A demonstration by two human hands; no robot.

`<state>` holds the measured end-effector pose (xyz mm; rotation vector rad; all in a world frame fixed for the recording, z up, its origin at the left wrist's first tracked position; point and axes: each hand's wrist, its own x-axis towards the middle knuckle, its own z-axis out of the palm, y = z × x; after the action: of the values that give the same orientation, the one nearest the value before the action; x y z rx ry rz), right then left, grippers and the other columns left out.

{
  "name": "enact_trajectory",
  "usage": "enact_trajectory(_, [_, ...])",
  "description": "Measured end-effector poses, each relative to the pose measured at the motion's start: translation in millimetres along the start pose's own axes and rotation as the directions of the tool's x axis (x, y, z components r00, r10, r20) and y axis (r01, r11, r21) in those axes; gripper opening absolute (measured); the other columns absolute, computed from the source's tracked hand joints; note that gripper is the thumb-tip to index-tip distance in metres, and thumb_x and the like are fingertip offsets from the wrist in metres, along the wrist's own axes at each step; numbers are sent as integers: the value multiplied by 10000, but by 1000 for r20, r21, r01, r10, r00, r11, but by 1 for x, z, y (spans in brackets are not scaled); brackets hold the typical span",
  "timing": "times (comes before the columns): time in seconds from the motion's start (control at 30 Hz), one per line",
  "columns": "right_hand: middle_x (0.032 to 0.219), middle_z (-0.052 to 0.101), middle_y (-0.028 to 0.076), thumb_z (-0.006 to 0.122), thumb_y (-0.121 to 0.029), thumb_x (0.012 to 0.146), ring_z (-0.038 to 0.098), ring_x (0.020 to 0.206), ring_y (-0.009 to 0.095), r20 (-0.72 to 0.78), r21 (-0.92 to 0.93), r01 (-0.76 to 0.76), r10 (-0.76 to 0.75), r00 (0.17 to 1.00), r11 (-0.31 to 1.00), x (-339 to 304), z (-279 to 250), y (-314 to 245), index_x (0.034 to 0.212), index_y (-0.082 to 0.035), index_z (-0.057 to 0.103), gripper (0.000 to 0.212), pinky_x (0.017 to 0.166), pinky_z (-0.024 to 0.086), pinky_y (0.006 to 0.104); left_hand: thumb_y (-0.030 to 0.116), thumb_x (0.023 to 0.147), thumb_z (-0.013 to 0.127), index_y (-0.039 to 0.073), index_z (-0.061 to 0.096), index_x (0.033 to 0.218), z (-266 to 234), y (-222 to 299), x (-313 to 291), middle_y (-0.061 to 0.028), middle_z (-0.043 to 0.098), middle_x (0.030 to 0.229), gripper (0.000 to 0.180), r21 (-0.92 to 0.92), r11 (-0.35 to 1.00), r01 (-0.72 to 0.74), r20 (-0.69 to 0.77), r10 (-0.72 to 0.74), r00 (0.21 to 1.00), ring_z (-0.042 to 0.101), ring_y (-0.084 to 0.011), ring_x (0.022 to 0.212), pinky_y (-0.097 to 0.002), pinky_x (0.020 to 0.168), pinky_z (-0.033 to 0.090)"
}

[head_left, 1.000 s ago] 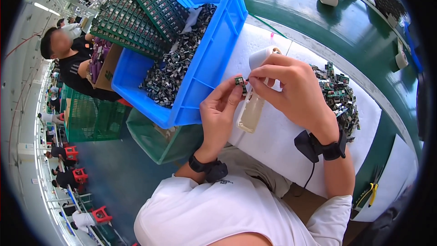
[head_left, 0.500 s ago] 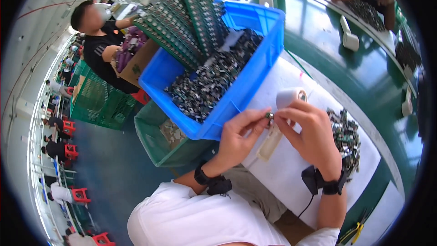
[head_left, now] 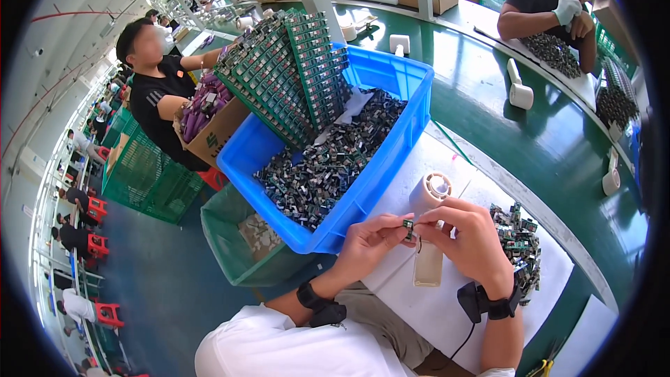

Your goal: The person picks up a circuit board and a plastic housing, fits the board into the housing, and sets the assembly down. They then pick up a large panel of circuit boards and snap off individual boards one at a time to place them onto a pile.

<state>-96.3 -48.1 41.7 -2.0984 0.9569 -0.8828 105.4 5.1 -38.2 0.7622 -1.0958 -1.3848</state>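
Note:
My left hand (head_left: 368,246) is closed, pinching a small green circuit board (head_left: 407,229) between thumb and forefinger. Against the board's right side, the fingertips of my right hand (head_left: 469,237) are pressed together; what they hold is too small to make out. A thin dark wire-like piece hangs just under them. Beneath both hands lies a white housing with a round open head (head_left: 431,190) and a cream handle (head_left: 427,267), partly covered by my fingers. To the right of my right hand, a pile of small circuit boards (head_left: 520,248) rests on the white work sheet (head_left: 481,349).
A blue bin (head_left: 317,241) of loose small boards and tall green board panels (head_left: 279,77) stands ahead on the left. Below it sits a green tub (head_left: 234,258). Similar white housings (head_left: 520,91) lie on the green bench. Nearby, one person holds a carton (head_left: 216,132); another sits across.
The view has tilted upward, so everything sits lower in the picture. The small board's face now shows between my fingers. Both hands stay together over the housing.

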Motion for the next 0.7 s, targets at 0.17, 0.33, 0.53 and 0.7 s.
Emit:
enact_trajectory(0.17, [780, 647, 49, 778, -101, 811, 594, 599, 163, 72, -19, -112, 113, 991, 994, -1, -10, -5, 909, -44, 746, 118, 559, 474, 288, 30, 992, 593, 3, 657, 1214, 0, 6, 3, -120, 650, 1219, 232, 3, 996, 89, 67, -89, 994, 670, -203, 1028, -368, 885, 598])
enact_trajectory(0.33, [763, 635, 46, 769, -97, 817, 586, 600, 157, 98, 39, -57, 53, 994, 998, 2, -6, 2, 908, -52, 752, 103, 557, 465, 286, 20, 987, 597, -2, 657, 1211, -3, 3, 2, -124, 656, 1199, 233, -51, 994, 96, 77, -92, 993, 685, -212, 993, -368, 884, 592])
enact_trajectory(0.53, [765, 623, 54, 753, -90, 830, 596, 617, 170, 102, 20, -61, 59, 993, 998, -2, -4, 3, 921, -49, 746, 100, 571, 475, 297, 9, 986, 594, -1, 657, 1213, 0, 6, 0, -125, 660, 1186, 235, 15, 997, 69, 83, -70, 994, 692, -211, 974, -348, 882, 581])
enact_trajectory(0.7, [776, 619, 68, 751, -92, 832, 611, 633, 206, 62, -9, 35, -34, 997, 999, -4, 4, 5, 930, -42, 731, 112, 596, 492, 320, 13, 988, 596, 3, 651, 1228, -1, 5, -3, -119, 672, 1156, 247, 60, 997, 43, 51, -46, 998, 690, -201, 974, -336, 888, 573])
